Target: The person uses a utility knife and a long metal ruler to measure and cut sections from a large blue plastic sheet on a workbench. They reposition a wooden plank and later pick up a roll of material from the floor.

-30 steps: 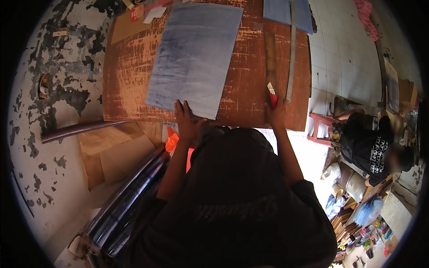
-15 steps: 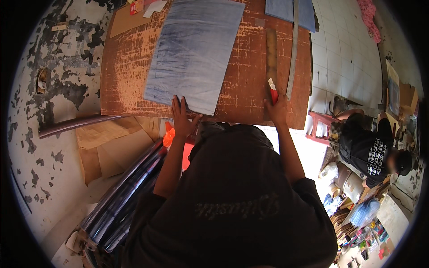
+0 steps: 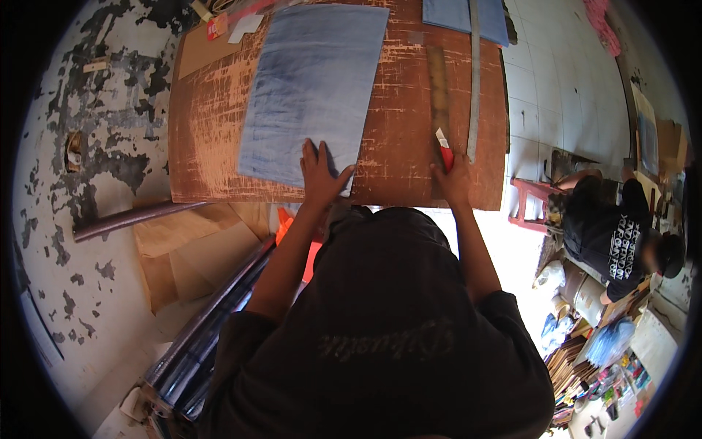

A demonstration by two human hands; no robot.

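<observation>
A large bluish sheet [image 3: 311, 80], possibly a stack of plastic film, lies on the worn brown board [image 3: 398, 139] of the table. My left hand [image 3: 322, 174] rests with fingers spread on the sheet's near right corner. At the right, my right hand [image 3: 452, 181] is closed around a red utility knife [image 3: 447, 156], its pale tip pointing away from me. Just beyond the knife lies a brownish flat ruler [image 3: 437, 84]. A long grey metal strip [image 3: 474, 95] lies to its right, its far part crossing another blue sheet [image 3: 444, 13].
Cardboard [image 3: 208, 51] and a small red packet [image 3: 217, 27] lie at the table's far left. Below left stand shiny film rolls [image 3: 197, 344] and brown paper [image 3: 183, 252]. At right, a person in black [image 3: 607, 227] bends near a red stool [image 3: 528, 205].
My left hand has slid right along the sheet's near edge to its corner, the thumb now spread outward. My right hand keeps the knife in nearly the same place.
</observation>
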